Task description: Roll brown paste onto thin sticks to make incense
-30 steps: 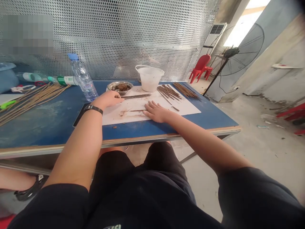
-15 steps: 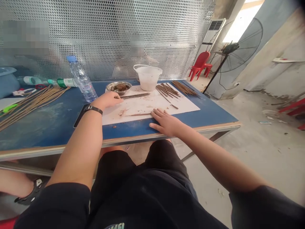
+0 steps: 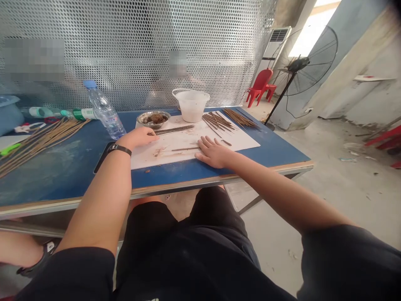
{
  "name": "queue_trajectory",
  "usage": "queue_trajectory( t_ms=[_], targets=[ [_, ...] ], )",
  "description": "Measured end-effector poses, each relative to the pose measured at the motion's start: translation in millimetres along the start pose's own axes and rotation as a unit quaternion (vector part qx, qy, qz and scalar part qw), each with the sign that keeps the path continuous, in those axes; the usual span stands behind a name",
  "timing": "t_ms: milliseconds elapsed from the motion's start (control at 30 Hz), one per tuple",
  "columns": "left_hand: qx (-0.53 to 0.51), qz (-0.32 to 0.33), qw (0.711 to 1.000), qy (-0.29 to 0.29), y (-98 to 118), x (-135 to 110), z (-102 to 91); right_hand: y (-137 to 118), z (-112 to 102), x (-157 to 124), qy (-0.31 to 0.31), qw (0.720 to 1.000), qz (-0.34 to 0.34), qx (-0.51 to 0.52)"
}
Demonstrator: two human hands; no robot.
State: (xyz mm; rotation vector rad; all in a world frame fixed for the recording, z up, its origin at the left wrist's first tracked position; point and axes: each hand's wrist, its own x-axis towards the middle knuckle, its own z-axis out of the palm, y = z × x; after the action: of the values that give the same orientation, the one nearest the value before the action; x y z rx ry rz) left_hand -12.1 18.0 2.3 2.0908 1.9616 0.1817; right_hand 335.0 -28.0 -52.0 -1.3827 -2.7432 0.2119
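Note:
My right hand [image 3: 214, 152] lies flat, fingers stretched, on a thin brown stick [image 3: 185, 149] on the white board [image 3: 169, 159]. The stick's left part shows; the rest is under my palm. My left hand [image 3: 142, 138], with a dark band at the wrist, has its fingers curled at the near ends of several thin dark brown sticks [image 3: 177, 129]. Just behind it stands a metal bowl [image 3: 140, 121] with a brown lumpy mass [image 3: 158, 118] in it. A short brown piece [image 3: 226, 142] lies to the right of my right fingers.
A white bucket [image 3: 191, 106] stands at the board's back edge, with more brown sticks [image 3: 219, 121] to its right. Left are a clear water bottle [image 3: 108, 117], a dark phone [image 3: 102, 159] and long tan sticks [image 3: 46, 140]. A perforated metal screen [image 3: 125, 54] rises behind the table.
My right hand has slid a little away from me over the board, and the stick under it has moved the same way. My left hand stays by the sticks. The view has shifted slightly.

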Motion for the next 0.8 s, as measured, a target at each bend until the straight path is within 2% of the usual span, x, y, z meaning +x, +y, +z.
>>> queue_trajectory(
  t_ms=[133, 267, 367, 433, 633, 700, 800],
  targets=[
    [-0.001, 0.003, 1.000, -0.005, -3, 3, 1.5, -6, 1, -43, -0.004, 1.000, -0.019, -0.006],
    [0.005, 0.002, 1.000, -0.005, -3, 3, 1.2, -18, 6, -55, 0.021, 1.000, -0.024, -0.004],
    [0.006, -0.001, 1.000, -0.005, 0, 1, 0.1, -27, 9, -41, 0.040, 0.998, -0.037, 0.015],
    [0.008, 0.003, 1.000, -0.007, 1, 0, -0.3, -28, 9, -23, 0.031, 0.999, -0.028, 0.021],
    [0.017, 0.005, 1.000, -0.003, 5, -2, -0.8, -8, 0, 38, -0.009, 1.000, 0.012, 0.008],
    [0.018, 0.000, 1.000, -0.004, 6, -3, -1.2, -2, -1, 43, -0.017, 1.000, 0.007, 0.003],
    [0.017, -0.004, 1.000, -0.003, 7, -3, -1.5, 0, -1, 26, -0.011, 1.000, -0.015, 0.011]
  ],
)
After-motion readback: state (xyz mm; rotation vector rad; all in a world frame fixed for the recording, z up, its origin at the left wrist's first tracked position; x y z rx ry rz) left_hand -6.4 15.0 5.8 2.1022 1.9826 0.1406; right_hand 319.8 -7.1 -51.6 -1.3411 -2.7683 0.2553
